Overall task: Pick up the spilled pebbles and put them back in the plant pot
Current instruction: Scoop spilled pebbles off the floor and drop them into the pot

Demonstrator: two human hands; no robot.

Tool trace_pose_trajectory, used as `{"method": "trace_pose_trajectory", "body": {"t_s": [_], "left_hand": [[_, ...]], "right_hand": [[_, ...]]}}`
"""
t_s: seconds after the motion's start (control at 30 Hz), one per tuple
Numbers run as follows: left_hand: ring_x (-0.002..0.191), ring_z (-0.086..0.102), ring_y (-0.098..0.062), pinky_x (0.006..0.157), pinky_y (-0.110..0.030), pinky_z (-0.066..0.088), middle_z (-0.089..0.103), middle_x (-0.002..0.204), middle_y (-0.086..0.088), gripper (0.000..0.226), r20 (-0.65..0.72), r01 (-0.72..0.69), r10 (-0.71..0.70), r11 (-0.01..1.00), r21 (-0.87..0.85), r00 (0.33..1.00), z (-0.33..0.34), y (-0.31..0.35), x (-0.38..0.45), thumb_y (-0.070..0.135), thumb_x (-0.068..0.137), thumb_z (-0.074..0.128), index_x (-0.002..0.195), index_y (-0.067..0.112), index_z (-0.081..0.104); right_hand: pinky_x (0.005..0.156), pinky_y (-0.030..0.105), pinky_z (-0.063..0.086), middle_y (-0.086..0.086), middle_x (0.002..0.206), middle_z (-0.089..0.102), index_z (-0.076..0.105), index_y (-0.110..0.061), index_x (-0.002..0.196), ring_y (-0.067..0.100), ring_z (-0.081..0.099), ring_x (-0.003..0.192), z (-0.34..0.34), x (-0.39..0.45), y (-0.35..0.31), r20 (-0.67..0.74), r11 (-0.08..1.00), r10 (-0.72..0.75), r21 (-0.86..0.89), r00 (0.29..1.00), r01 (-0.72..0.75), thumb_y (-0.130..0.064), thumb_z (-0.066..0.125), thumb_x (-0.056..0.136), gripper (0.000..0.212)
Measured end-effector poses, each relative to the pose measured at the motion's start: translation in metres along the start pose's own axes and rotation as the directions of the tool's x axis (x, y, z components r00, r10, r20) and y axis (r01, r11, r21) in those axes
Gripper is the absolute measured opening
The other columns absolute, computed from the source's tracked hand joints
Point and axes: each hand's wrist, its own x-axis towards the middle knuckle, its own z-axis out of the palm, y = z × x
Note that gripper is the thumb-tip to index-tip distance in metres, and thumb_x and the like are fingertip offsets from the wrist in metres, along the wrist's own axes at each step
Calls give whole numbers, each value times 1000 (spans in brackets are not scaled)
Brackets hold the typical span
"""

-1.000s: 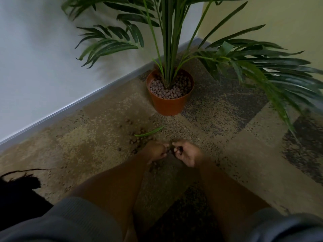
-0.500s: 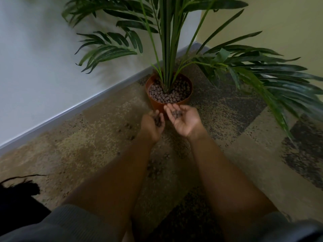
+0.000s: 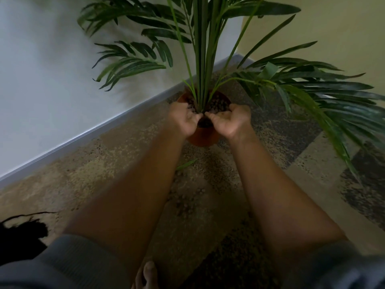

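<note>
No readable text, label or number appears anywhere, though the view is dim.

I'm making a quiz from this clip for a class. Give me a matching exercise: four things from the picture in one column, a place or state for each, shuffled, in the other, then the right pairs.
Things
1. round terracotta-orange plastic plant pot
2. loose green fallen leaf
3. left hand
4. scattered brown clay pebbles

Places or states
A. lying on the carpet between the forearms
B. cupped at the pot's rim, beside the right hand
C. standing on the carpet in the corner of the walls
D. lying on the carpet just in front of the pot

Pairs: 1-C, 2-D, 3-B, 4-A
</note>
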Motion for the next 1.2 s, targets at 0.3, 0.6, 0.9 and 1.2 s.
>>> {"method": "trace_pose_trajectory", "body": {"t_s": [0.3,0.6,0.9,1.2], "left_hand": [[125,56,-24,98,-26,51,55,136,-13,40,-305,-124,134,991,51,943,-40,-35,1,12,103,35,141,4,43],[111,59,-28,81,-32,45,62,126,-8,32,-256,159,300,313,936,919,-94,-104,-16,23,97,44,122,14,63],[117,55,-24,95,-33,50,58,125,-1,27,2,6,33,-254,967,999,-131,-149,-15,27,81,69,106,27,60],[112,60,-21,92,-25,46,64,118,-1,20,-14,41,100,-267,963,995,-144,-161,-15,23,81,74,93,28,59]], "right_hand": [[102,40,50,27,135,50,38,7,136,39,55,122,-28,-35,-8,-76,951,-65,-307,995,38,-15,32,101,42],[54,21,55,13,91,63,58,-3,106,20,63,77,-124,-56,-12,-388,551,-203,-804,899,-222,-11,43,100,18],[83,31,45,5,114,60,63,-17,115,21,55,100,-220,-93,-8,-271,-552,-222,-757,937,-350,-41,53,93,34],[90,31,51,7,109,65,67,-13,103,21,60,101,-238,-106,13,-159,-437,-342,-845,926,-307,-27,61,92,19]]}}
